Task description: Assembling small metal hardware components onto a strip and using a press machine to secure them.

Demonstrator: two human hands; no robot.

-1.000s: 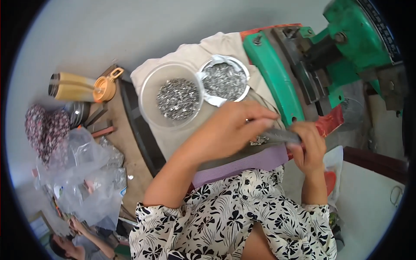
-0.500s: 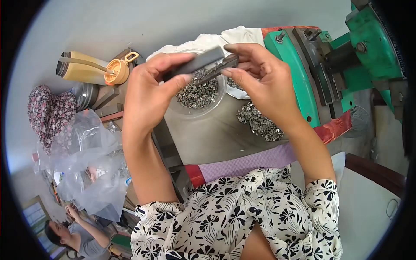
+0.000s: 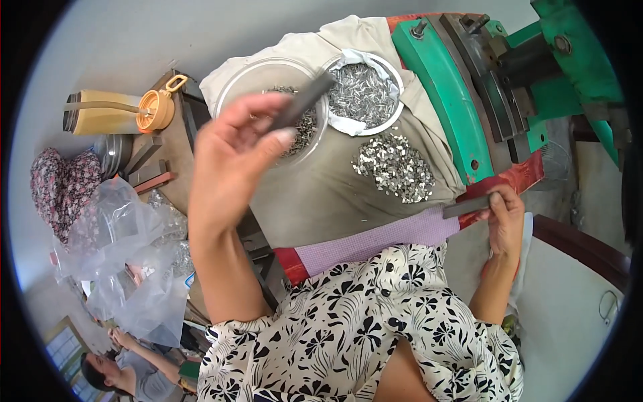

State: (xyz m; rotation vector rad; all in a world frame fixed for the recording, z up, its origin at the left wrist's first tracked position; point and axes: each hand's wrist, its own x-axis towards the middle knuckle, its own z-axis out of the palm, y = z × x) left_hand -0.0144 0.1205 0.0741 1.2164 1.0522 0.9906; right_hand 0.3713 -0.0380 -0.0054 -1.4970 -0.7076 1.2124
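Observation:
My left hand [image 3: 224,164] grips a dark grey rectangular metal bar [image 3: 309,99] between thumb and fingers, tilted above a clear plastic tub [image 3: 224,94] of small metal parts. Down at the right, by the table's front corner, my right hand [image 3: 507,213] pinches the end of a second dark flat bar [image 3: 465,206], which points left over the lilac cloth. Beside the tub is a white bowl [image 3: 400,110] lined with white plastic and filled with thin silvery pins [image 3: 362,92]. A loose pile of small flat metal pieces [image 3: 395,169] lies nearer to me.
A green machine press [image 3: 435,100] stands at the right on red material. The worktop has a grey-beige cloth [image 3: 315,208] and a lilac cloth [image 3: 375,244]. To the left are a yellow bottle [image 3: 110,110], plastic bags [image 3: 120,228] and a floral bundle [image 3: 63,191]. Another person [image 3: 134,375] sits lower left.
Both bars were held close together over the tub. Now they are apart: my right hand has swung down and right with one, while my left hand keeps the other above the tub.

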